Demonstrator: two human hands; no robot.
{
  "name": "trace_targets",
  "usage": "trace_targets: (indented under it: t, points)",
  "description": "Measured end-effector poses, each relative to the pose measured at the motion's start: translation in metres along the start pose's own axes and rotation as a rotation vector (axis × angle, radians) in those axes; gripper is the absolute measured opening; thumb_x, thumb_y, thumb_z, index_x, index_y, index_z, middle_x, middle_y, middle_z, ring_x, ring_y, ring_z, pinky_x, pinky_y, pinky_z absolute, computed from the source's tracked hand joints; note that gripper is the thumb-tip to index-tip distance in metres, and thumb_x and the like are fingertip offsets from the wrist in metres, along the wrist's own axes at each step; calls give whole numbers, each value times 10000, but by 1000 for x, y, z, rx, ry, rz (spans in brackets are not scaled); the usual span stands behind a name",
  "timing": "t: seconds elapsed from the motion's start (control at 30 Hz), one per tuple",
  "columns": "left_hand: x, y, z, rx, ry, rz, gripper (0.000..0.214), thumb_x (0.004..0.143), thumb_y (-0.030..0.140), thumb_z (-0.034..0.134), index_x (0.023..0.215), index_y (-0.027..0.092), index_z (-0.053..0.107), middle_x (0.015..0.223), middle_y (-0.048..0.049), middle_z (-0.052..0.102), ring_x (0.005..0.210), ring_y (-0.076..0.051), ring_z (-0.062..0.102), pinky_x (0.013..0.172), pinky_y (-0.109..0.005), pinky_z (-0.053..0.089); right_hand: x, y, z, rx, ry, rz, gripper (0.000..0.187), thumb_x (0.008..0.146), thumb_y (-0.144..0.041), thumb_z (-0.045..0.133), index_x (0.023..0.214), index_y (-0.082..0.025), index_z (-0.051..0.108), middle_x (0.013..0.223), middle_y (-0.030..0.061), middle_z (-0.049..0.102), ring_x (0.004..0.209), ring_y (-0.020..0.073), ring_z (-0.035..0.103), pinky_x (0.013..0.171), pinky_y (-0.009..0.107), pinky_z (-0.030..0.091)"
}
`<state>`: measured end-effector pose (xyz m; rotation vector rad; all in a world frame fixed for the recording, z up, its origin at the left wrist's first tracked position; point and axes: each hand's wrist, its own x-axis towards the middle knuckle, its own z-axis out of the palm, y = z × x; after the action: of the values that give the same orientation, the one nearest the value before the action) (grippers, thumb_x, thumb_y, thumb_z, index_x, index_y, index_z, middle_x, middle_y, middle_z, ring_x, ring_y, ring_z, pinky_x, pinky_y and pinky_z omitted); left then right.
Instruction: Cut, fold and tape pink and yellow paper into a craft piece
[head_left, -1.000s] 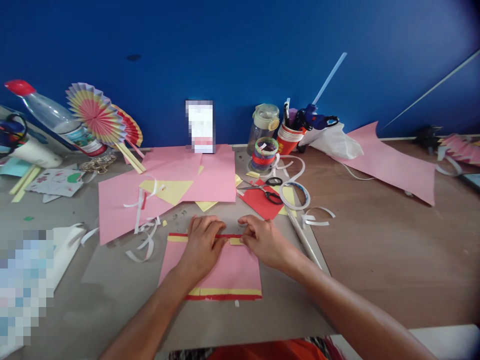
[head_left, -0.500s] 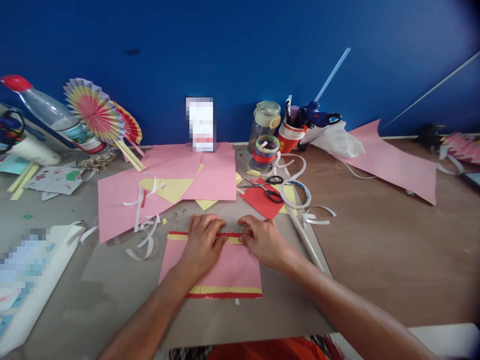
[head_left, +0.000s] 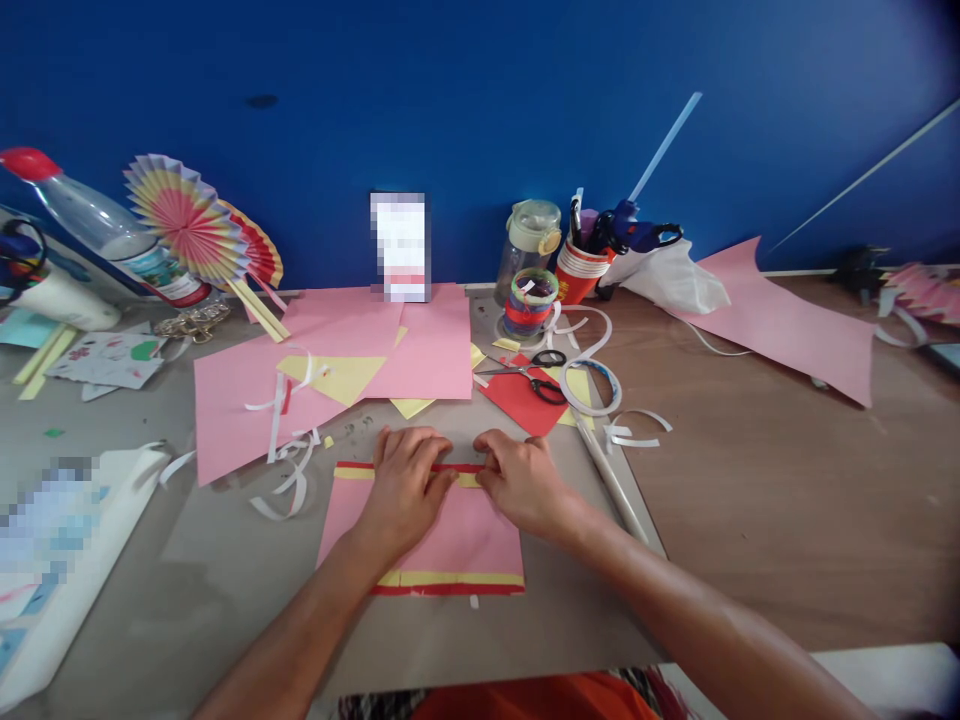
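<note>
A pink paper sheet (head_left: 465, 545) lies in front of me, with yellow and red strips along its far and near edges. My left hand (head_left: 401, 495) is closed at the far edge, its fingers curled over the border and its thumb on the yellow strip (head_left: 470, 480). Just to the right, my right hand (head_left: 525, 485) pinches the same edge, thumb and bent fingers together. A short gap separates the two hands, and the border shows between them. Beyond my right hand are black-handled scissors (head_left: 551, 392) on red paper (head_left: 514, 405).
A white tape roll (head_left: 567, 393) and a pale rolled tube (head_left: 611, 480) lie to the right. Larger pink sheets (head_left: 442, 350) and curled white strips (head_left: 300, 490) lie behind and left. At the back stand a phone (head_left: 403, 245), a jar (head_left: 529, 310) and paper fans (head_left: 187, 230).
Both hands stay at the far border of the pink sheet, almost still. The view has shifted very slightly.
</note>
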<state>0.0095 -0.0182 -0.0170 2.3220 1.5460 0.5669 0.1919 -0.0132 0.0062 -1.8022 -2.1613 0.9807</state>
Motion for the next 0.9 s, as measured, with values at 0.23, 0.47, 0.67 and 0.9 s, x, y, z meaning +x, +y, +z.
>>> trace_targets:
  t: [0.23,0.47,0.67,0.9]
  points:
    - [2,4,2,56,-6,-31,175,815,262,628,985,238,595,1052,-58,623,1040,-279,569,1062,-572,254,1,-2,-1,-28,-23,4,267,813,-115,506,1074,-163,533,815,30,728,827,191,667,851,323,261]
    - [2,8,3,75,-6,-59,203,808,259,639,1005,235,594,1070,-62,612,1061,-278,552,1070,-579,234,0,-3,-2,-61,-25,24,274,820,-141,517,1092,-169,527,837,35,733,842,199,666,854,334,256]
    - [2,8,4,81,-24,-49,235,808,268,634,1033,242,574,1095,-70,602,1069,-274,543,1069,-586,223,-3,-5,-3,-126,-9,1,233,827,-171,535,1059,-174,551,839,56,724,869,208,657,855,341,245]
    - [3,8,3,61,-24,-60,245,798,251,631,1034,243,565,1097,-68,597,1055,-269,538,1068,-579,219,-3,2,-10,-82,34,33,269,806,-177,559,1075,-190,558,786,21,721,818,195,651,864,345,254]
